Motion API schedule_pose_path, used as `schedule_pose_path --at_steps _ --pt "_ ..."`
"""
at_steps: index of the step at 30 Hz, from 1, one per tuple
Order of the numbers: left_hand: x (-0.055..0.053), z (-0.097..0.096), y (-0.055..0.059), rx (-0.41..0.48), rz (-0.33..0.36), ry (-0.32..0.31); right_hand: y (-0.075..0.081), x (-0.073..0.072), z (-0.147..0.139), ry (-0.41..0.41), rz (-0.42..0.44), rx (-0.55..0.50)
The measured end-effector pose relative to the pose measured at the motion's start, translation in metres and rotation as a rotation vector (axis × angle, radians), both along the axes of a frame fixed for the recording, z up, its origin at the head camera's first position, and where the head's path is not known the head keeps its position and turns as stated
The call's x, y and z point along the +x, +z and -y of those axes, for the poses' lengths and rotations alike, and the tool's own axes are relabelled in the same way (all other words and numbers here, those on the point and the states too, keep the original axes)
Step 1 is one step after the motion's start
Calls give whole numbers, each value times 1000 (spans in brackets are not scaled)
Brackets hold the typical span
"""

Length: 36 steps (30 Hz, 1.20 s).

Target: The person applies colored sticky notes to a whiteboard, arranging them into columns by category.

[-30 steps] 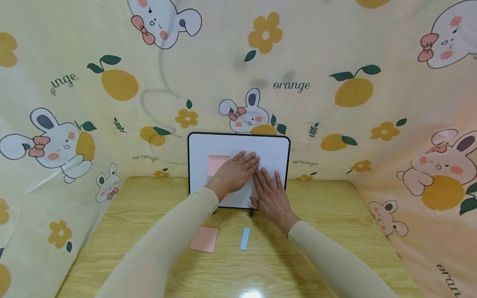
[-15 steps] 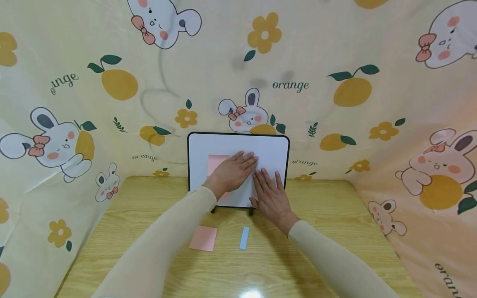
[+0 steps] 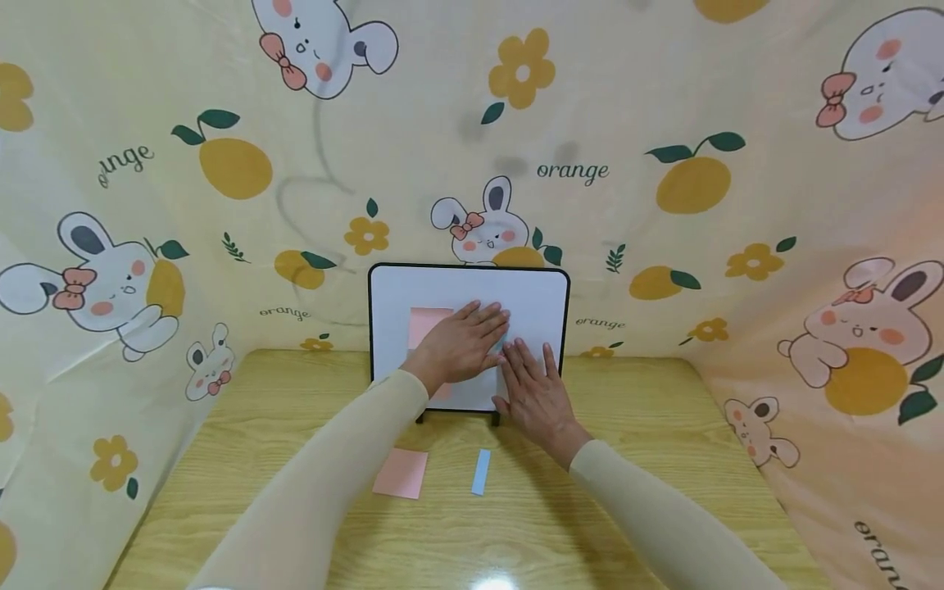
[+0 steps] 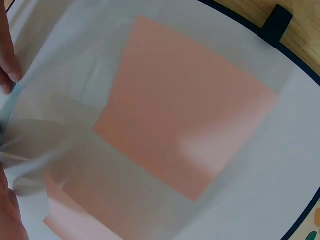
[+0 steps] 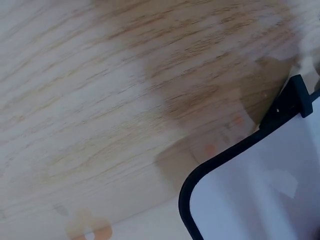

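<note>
A black-rimmed whiteboard (image 3: 538,299) stands upright on the table. My left hand (image 3: 460,340) rests on its middle with straight fingers, partly covering a pink square paper (image 3: 424,324). A second pink paper (image 4: 187,107) is on the board below that one, largely hidden by the left wrist in the head view. My right hand (image 3: 537,397) lies against the board's lower right, fingers straight. A narrow light-blue strip (image 4: 9,110) is on the board between the hands, mostly covered; only a sliver of it shows in the head view.
On the wooden table (image 3: 627,508) in front of the board lie a loose pink square (image 3: 401,473) and a light-blue strip (image 3: 481,472). Black feet (image 5: 287,102) support the board. A patterned cloth (image 3: 590,98) hangs behind and at both sides.
The right hand has slid slightly down the board. The left thumb now shows apart from its fingers, and a sliver of blue has appeared between the hands.
</note>
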<state>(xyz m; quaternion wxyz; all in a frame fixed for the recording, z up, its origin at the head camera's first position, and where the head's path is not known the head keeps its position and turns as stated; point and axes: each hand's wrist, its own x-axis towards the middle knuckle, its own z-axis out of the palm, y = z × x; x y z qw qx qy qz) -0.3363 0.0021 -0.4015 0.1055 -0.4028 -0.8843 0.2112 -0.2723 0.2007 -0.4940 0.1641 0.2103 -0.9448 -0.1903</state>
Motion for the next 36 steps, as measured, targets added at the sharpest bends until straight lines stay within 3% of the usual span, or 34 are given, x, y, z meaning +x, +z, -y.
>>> schedule_pose_path --at_steps 6,13,19,25,29,36 --pt "-1 0 0 13 34 -4 6 -6 3 46 -120 -88" --pt "-1 3 -3 36 79 2 2 -7 4 10 -10 -72" --pt "2 5 -10 59 75 -11 -4 -4 1 10 -24 -55" --pt "9 5 -21 52 107 -8 -8 -2 1 11 2 -99" --pt "15 5 -30 63 128 -15 -14 3 -2 34 -27 -96" --pt "32 8 -48 135 202 -2 -21 17 -9 94 -92 -190"
